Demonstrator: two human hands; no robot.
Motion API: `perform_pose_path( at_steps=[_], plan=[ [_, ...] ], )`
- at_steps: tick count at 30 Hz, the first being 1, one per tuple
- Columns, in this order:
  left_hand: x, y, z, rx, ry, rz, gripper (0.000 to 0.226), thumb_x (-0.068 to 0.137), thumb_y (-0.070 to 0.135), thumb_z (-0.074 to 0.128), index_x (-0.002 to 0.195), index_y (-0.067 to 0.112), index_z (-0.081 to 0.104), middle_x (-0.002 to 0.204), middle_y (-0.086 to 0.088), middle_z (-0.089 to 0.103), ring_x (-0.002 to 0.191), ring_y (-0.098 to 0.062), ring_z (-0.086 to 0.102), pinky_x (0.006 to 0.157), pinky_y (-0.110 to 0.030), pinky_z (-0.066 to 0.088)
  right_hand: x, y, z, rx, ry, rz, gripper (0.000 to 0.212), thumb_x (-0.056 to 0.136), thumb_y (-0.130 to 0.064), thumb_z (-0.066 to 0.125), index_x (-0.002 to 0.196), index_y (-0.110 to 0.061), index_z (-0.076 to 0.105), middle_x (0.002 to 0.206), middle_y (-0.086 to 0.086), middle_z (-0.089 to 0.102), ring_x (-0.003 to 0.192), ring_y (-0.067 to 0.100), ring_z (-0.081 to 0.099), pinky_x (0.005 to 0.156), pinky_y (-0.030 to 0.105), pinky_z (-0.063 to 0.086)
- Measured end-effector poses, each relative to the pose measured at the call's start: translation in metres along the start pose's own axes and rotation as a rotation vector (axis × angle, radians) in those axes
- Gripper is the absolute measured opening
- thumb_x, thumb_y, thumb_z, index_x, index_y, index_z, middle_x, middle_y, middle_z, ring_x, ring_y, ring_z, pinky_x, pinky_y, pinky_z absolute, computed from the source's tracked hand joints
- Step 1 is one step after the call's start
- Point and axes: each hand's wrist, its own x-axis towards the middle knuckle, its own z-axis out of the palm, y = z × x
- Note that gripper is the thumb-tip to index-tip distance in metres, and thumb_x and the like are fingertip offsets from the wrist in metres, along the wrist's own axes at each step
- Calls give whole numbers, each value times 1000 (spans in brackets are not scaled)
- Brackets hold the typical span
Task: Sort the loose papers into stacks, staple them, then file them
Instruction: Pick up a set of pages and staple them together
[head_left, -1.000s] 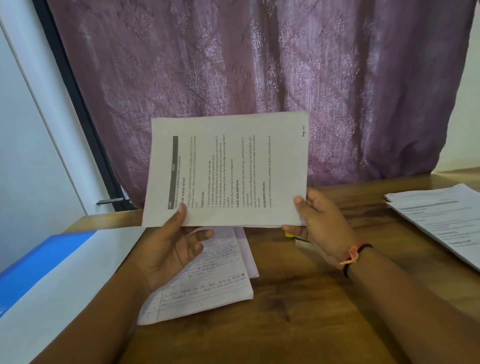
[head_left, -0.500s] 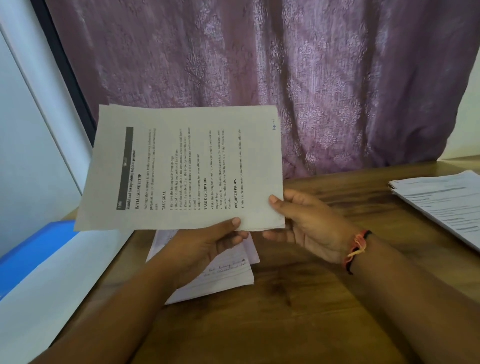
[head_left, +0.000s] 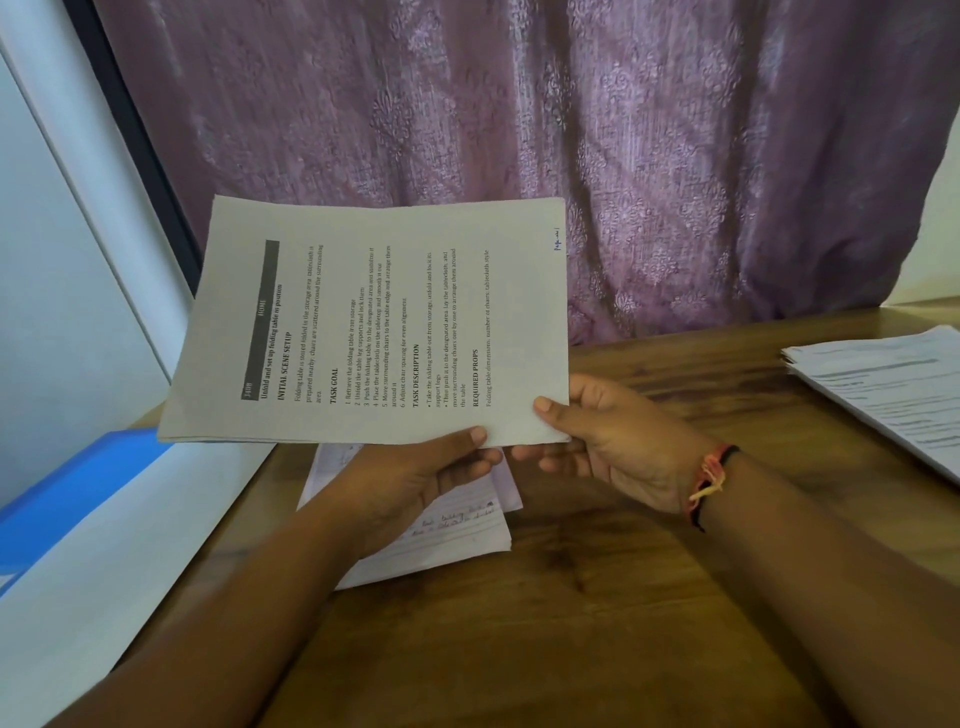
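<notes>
A thin stack of printed sheets (head_left: 374, 322) hangs in the air in front of the curtain, turned sideways so its text runs vertically. My left hand (head_left: 415, 483) pinches its lower edge, thumb on the front. My right hand (head_left: 608, 441) pinches the lower right corner, thumb on top and fingers behind. Under my hands a pile of handwritten lined pages (head_left: 441, 530) lies on the wooden table (head_left: 623, 597). Another stack of printed papers (head_left: 893, 389) lies at the table's right edge.
A purple patterned curtain (head_left: 571, 130) hangs behind the table. A blue and white flat surface (head_left: 104, 519) lies along the left side, beside a white wall with a dark frame.
The held sheets shifted left and then came back toward the centre. My left hand slid from the lower left of the sheets to the lower edge close to my right hand.
</notes>
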Motion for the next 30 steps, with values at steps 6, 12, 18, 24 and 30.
perform_pose_path(
  at_steps=[6, 12, 18, 24, 30],
  plan=[
    [2, -3, 4, 22, 19, 39, 51, 75, 1, 74, 124, 11, 62, 109, -13, 75, 88, -24, 75, 69, -27, 63, 0, 3, 4, -6, -42, 0, 28, 101, -14, 53, 128, -14, 58, 113, 6, 74, 93, 19, 74, 69, 23, 60],
    [4, 0, 2, 0, 37, 20, 55, 77, 2, 74, 130, 3, 60, 102, -17, 75, 79, -21, 75, 64, -23, 60, 0, 1, 1, -1, -55, 1, 22, 95, 0, 57, 115, -9, 62, 107, 10, 75, 94, 19, 74, 73, 22, 61],
    [4, -2, 5, 50, 4, 19, 40, 80, 8, 72, 119, 8, 64, 94, -17, 74, 77, -21, 72, 65, -24, 61, -1, 0, 0, -8, -17, -28, 23, 96, 0, 57, 117, -6, 62, 105, 11, 76, 93, 18, 74, 71, 20, 60],
    [1, -4, 5, 224, -97, -5, 16, 94, 18, 63, 106, 8, 67, 82, -15, 68, 71, -22, 67, 62, -26, 58, -2, 2, 6, -40, -20, -26, 24, 94, 0, 60, 116, -6, 63, 107, 13, 75, 92, 19, 75, 66, 18, 59],
    [3, -3, 2, 326, -81, 13, 30, 86, 28, 69, 109, 8, 67, 85, -15, 71, 75, -25, 68, 67, -30, 58, -3, 0, 8, -64, -22, -15, 24, 94, -1, 60, 117, -7, 63, 106, 12, 75, 91, 19, 75, 66, 18, 59]
  ],
)
